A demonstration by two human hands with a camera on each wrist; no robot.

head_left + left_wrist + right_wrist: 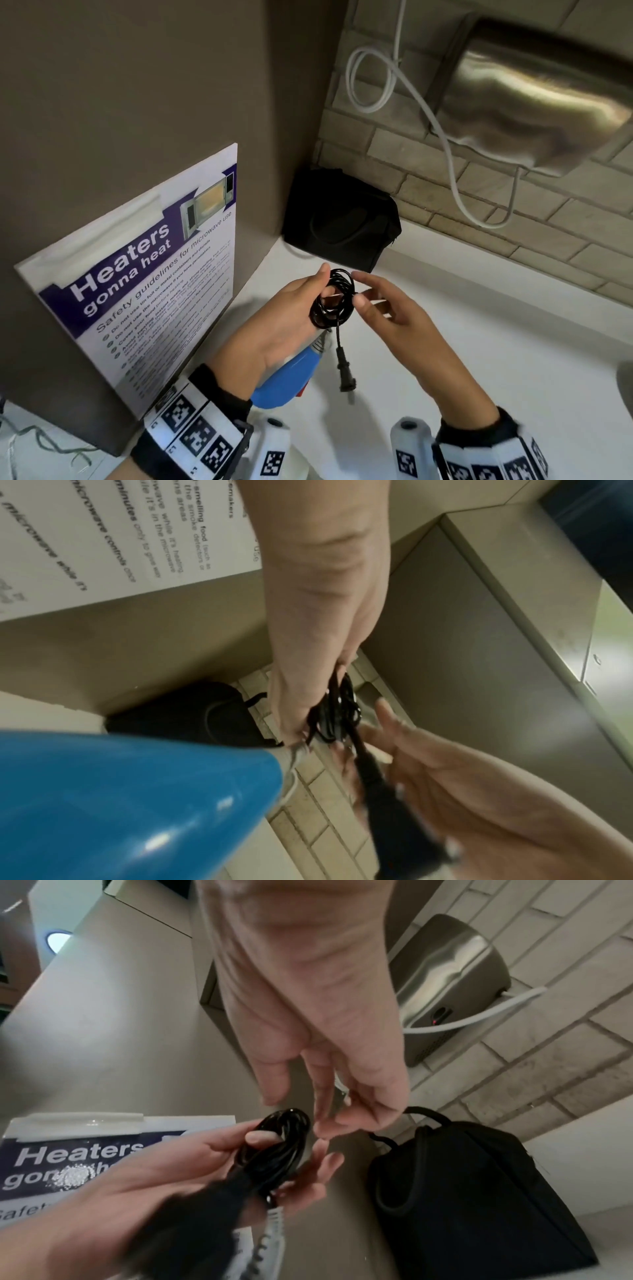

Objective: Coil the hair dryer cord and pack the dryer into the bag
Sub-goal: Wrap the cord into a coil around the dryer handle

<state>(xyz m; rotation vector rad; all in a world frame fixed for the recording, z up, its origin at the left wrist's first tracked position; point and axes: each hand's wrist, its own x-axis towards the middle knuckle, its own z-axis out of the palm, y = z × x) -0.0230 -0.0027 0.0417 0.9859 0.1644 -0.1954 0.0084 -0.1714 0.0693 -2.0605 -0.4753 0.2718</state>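
My left hand (318, 291) grips a small coil of black cord (334, 298) above the white counter, thumb hooked through the loops (260, 1137). The black plug (346, 371) hangs loose below the coil. Below my left palm hangs the blue hair dryer (287, 377), large in the left wrist view (137, 804). My right hand (359, 294) hovers just right of the coil, fingers relaxed and holding nothing (325, 1121). The black bag (342, 219) stands in the corner behind the hands (462, 1191); whether it is unzipped does not show.
A microwave safety poster (147, 281) is taped to the grey wall panel on the left. A steel wall hand dryer (534, 102) with a looping white cable (442, 137) hangs on the brick-tile wall. The white counter (479, 342) stretches right.
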